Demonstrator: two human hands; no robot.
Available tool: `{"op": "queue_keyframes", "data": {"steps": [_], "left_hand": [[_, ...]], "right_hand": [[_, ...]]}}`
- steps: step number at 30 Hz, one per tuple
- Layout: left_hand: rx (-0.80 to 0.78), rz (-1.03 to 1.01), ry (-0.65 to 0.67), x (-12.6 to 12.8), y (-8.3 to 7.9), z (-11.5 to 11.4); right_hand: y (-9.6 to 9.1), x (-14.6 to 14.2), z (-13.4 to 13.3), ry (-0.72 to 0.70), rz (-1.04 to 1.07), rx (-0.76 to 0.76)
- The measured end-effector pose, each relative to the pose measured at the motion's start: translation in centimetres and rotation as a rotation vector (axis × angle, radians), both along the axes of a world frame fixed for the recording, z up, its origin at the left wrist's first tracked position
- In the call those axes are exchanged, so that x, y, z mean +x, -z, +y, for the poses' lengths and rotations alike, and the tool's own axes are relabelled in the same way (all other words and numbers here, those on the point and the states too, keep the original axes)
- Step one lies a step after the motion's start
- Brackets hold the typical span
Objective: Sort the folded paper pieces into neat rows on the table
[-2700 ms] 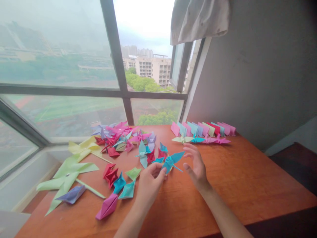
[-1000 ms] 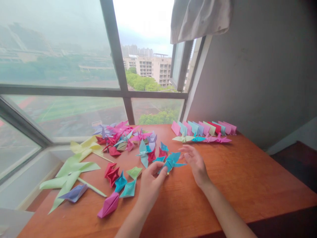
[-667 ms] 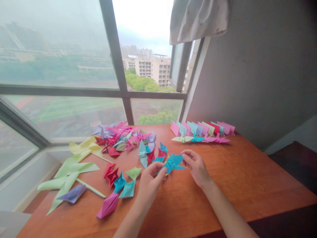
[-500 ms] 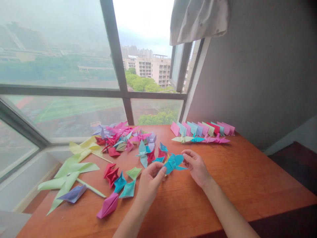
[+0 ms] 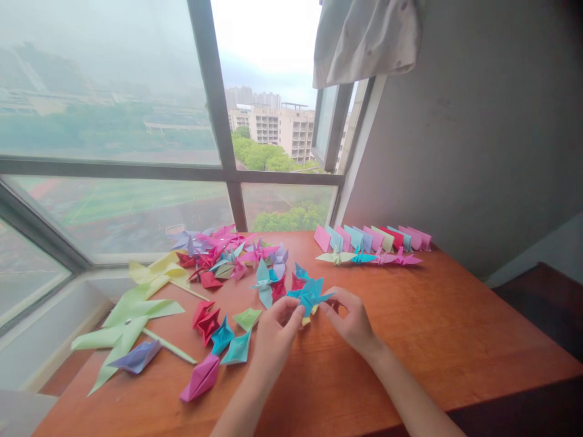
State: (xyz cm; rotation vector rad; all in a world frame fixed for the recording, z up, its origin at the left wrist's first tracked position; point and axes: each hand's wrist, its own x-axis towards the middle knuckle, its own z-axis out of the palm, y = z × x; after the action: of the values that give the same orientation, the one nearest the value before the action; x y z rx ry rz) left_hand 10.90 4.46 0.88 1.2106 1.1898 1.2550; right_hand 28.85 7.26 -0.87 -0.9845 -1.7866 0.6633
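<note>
One bright-blue folded-paper crane is held btwn the L hand & R hand, over the reddish-brown wooden table. L thumb + index pinch its near-left part; other L fingers curl in, partly hidden. R thumb + index pinch the pointed tip on its right; remaining R fingers bent, can't tell if they touch paper. Small yellow paper piece shows just below crane, mostly hidden. Behind L hand: pale-blue paper crane, w/ small red & blue folded pieces beside it. Left of L hand: lime-green folded paper, teal one, blue one, red ones, magenta one nearest. Farther L: pale-green paper pinwheel on stick, violet folded paper nr it, yellow paper pinwheel behind. Back L: heap of pink, red & purple folded paper. Back R: row of multicol. upright folded papers, w/ 4 small paper cranes lined up in front.
</note>
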Motion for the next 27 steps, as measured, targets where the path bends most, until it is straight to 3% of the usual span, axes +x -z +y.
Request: {"op": "queue_keyframes", "data": {"steps": [5,9,12,17,20,22,25,27], "left_hand": [[0.046,0.119,0.027,0.0,-0.1,-0.3],[0.067,0.148,0.03,0.0,-0.6,-0.5],[0.076,0.173,0.047,0.1,-0.6,-0.7],[0.097,0.21,0.088,0.1,0.0,-0.9],[0.104,0.238,0.112,0.0,0.2,-0.9],[0.105,0.252,0.116,-0.1,0.3,-0.8],[0.106,0.276,0.12,-0.1,0.3,-0.8],[0.103,0.29,0.121,-0.1,0.4,-0.8]], "right_hand": [[0.7,1.0,0.9,0.189,0.015,-0.018],[0.3,4.9,2.0,0.463,-0.056,-0.003],[-0.2,10.7,2.8,0.663,-0.171,0.031],[0.5,23.9,3.7,0.998,-0.396,0.013],[1.3,30.1,4.2,1.088,-0.54,-0.085],[1.7,32.5,4.7,1.105,-0.607,-0.195],[2.4,33.5,6.0,1.098,-0.71,-0.354],[3.0,33.3,7.1,1.094,-0.748,-0.371]]}}
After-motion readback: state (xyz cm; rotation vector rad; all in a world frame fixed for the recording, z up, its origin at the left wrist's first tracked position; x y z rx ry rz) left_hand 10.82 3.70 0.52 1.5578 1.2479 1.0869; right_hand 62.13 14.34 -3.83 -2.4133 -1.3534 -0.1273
